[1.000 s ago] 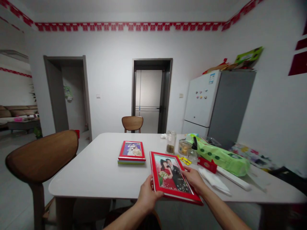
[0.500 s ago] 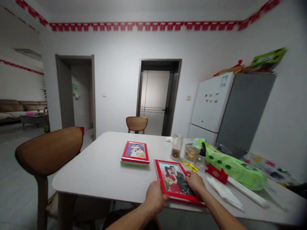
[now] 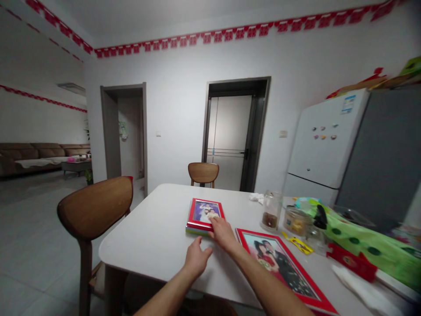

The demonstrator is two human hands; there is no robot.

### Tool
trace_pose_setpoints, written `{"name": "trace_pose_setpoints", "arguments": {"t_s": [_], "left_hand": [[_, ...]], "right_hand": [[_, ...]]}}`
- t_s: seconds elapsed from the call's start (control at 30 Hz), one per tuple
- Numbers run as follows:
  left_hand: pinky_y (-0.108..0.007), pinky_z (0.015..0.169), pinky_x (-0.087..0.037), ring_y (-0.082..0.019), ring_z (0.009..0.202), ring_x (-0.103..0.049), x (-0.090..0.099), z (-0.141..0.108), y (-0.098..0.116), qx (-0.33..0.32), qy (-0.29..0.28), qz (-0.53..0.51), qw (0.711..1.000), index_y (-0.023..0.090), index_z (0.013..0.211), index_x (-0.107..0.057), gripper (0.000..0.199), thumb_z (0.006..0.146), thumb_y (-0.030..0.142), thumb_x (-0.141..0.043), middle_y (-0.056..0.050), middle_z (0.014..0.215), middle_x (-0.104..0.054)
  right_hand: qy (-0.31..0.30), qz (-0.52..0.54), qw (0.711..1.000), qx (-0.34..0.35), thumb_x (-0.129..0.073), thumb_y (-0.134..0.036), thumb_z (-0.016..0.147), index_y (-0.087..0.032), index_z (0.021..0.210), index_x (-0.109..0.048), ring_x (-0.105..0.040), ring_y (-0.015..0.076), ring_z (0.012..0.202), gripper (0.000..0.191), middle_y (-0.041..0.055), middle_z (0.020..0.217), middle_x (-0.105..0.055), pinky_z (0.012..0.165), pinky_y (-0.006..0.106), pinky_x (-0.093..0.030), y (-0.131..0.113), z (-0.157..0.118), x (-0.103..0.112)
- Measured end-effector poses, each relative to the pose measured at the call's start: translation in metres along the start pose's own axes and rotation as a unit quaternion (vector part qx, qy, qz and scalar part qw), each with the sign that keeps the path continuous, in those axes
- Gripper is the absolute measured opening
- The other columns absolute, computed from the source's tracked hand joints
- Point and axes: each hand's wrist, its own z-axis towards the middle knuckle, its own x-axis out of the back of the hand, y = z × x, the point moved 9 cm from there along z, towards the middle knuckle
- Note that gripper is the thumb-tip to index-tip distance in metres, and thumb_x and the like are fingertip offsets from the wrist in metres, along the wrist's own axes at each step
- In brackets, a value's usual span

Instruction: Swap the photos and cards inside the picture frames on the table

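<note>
Red borders the small frame [image 3: 204, 210], which lies flat on the desk [image 3: 141, 237], stacked over a green-edged layer [image 3: 194, 231]. Your right hand [image 3: 222, 232] reaches its near right corner, with fingers over the top and thumb by the near edge; you can't tell from here whether they pinch it. Your left hand [image 3: 196, 259] is just in front of the stack, thumb and fingers spread apart, with nothing in its grasp.

Your right fingers hide that near corner and part of the picture. To your right, the large frame [image 3: 276, 259], also red, lies beside the stack, partly covered by your right forearm and cut off at the bottom of the view. The green bag [image 3: 365, 243] runs out of view on the right. You'll find the contents of the glass jar [image 3: 271, 210] and the clear tub [image 3: 296, 220] hard to identify.

You can't read any brand here: the blue-and-white label [image 3: 347, 104] on the fridge [image 3: 329, 145] is too small, and the prints on the yellow packet [image 3: 301, 245] and red box [image 3: 351, 261] are blurred.
</note>
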Motion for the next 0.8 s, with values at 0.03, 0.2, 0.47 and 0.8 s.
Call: {"name": "trace_pose_setpoints", "arguments": {"t_s": [0.03,0.2,0.47,0.8], "left_hand": [[-0.028,0.090,-0.031,-0.023,0.107,-0.046,0.004,0.003,-0.005,0.008,0.007,-0.018,1.000,0.006,0.110,-0.049,0.049,0.064,0.021,-0.061,-0.016,0.114,-0.052],[-0.030,0.071,-0.043,-0.023,0.083,-0.059,0.010,0.005,-0.015,0.045,0.017,-0.142,0.989,0.006,0.096,-0.055,0.043,0.068,0.038,-0.060,-0.014,0.088,-0.063],[-0.029,0.073,-0.044,-0.022,0.082,-0.059,0.018,-0.035,0.036,-0.024,0.054,-0.303,0.951,0.009,0.102,-0.054,0.047,0.071,0.045,-0.053,-0.011,0.091,-0.064],[-0.033,0.094,-0.035,-0.020,0.109,-0.046,0.024,-0.135,0.108,-0.360,-0.050,0.070,0.929,0.017,0.120,-0.041,0.045,0.076,0.013,-0.041,-0.008,0.119,-0.050]], "right_hand": [[-0.002,-0.003,1.000,0.004,-0.053,-0.017,0.066,-0.014,0.101,-0.054,-0.045,0.0238,0.099,0.036,0.0116,0.104,-0.055,0.083,0.031,-0.033,-0.003,0.003,-0.002],[-0.006,-0.006,0.999,0.044,-0.048,-0.014,0.068,-0.014,0.090,-0.056,-0.045,0.0231,0.095,0.023,0.0112,0.099,-0.054,0.082,0.032,-0.034,-0.019,-0.013,0.000],[0.035,0.254,0.966,0.042,-0.052,-0.026,0.069,-0.020,0.091,-0.055,-0.046,0.0223,0.101,0.023,0.0083,0.105,-0.054,0.088,0.037,-0.034,-0.043,-0.082,0.055],[0.066,0.720,0.656,-0.218,-0.050,-0.049,0.067,-0.027,0.120,-0.036,-0.053,0.0224,0.099,0.059,0.0065,0.117,-0.051,0.070,0.034,-0.048,0.006,-0.120,0.074]]}}
